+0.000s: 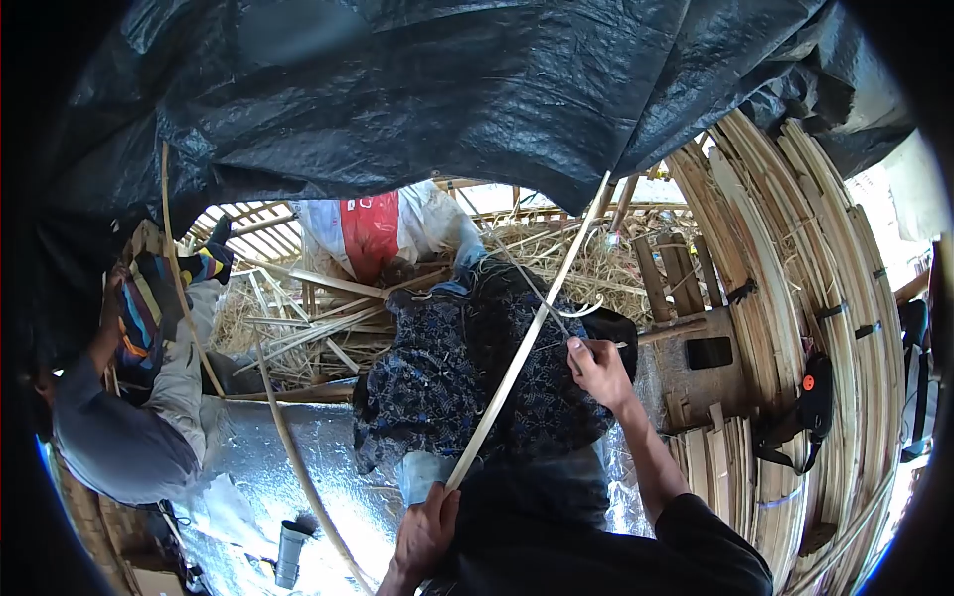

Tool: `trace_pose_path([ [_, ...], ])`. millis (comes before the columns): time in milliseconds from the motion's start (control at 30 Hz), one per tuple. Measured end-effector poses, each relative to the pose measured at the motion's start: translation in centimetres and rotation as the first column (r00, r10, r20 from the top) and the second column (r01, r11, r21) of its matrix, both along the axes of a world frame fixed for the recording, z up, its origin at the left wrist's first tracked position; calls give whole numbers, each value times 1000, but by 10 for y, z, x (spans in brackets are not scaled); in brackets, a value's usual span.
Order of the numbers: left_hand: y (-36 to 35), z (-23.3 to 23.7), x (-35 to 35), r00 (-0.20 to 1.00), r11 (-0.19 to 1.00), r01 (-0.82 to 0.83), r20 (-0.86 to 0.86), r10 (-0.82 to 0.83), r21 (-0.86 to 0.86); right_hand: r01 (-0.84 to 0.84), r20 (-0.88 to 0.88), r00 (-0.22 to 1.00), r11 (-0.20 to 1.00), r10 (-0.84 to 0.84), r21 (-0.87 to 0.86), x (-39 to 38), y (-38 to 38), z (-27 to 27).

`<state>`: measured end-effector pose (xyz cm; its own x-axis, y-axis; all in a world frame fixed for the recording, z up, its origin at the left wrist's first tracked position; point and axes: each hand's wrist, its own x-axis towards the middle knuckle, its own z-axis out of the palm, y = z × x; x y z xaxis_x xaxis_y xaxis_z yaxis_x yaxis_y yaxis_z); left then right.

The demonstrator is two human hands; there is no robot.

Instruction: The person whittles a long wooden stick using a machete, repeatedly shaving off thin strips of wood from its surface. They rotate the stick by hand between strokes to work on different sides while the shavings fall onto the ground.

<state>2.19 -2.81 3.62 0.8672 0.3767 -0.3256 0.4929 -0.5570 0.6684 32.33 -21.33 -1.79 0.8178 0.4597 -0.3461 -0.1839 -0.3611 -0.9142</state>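
Note:
My left hand grips the near end of a long pale bamboo strip that slants up and to the right toward the tarp. Farther up, my right hand pinches a thin knife-like tool against the strip. Under the strip, a dark blue patterned cloth covers my lap.
A black tarp hangs overhead. Stacks of curved bamboo strips fill the right side. A wooden block stands beside my right hand. One person in striped clothes sits at left; another in red and white sits ahead among shavings.

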Motion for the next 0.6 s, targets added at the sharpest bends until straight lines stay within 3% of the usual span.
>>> trace_pose_path([
  [67,-2,1,7,999,1000,-16,30,16,-11,-8,424,904,994,54,-109,-8,5,20],
  [100,-3,3,12,999,1000,-14,34,15,-10,-28,522,842,979,132,-202,-14,5,29],
  [167,-6,5,22,997,999,-44,61,45,-22,-161,749,574,943,329,-291,-22,4,25],
  [233,-8,5,25,997,999,-44,57,45,-10,-229,902,209,916,377,-329,-27,14,29],
  [267,-7,5,26,998,999,-47,48,47,5,-223,904,210,919,372,-326,-19,13,29],
  [333,-4,-3,0,999,999,-31,17,30,32,-134,918,69,915,391,-380,8,1,28],
  [367,-4,-5,-10,1000,999,-24,-18,25,48,89,915,-175,932,363,-352,26,-9,4],
  [400,-3,-4,-12,999,999,-23,-25,24,47,243,909,16,880,416,-407,45,-27,-28],
  [467,-8,-5,-10,992,1000,-16,126,15,12,307,876,49,827,480,-470,45,-19,-29],
  [533,-8,-8,0,989,998,-61,137,62,-7,195,800,492,852,344,-486,25,4,-5],
  [567,-5,-8,0,990,996,-82,111,85,-26,188,886,319,894,337,-407,13,10,0],
  [600,-3,-4,4,991,996,-78,104,81,-33,48,903,277,933,329,-355,-2,15,6],
])
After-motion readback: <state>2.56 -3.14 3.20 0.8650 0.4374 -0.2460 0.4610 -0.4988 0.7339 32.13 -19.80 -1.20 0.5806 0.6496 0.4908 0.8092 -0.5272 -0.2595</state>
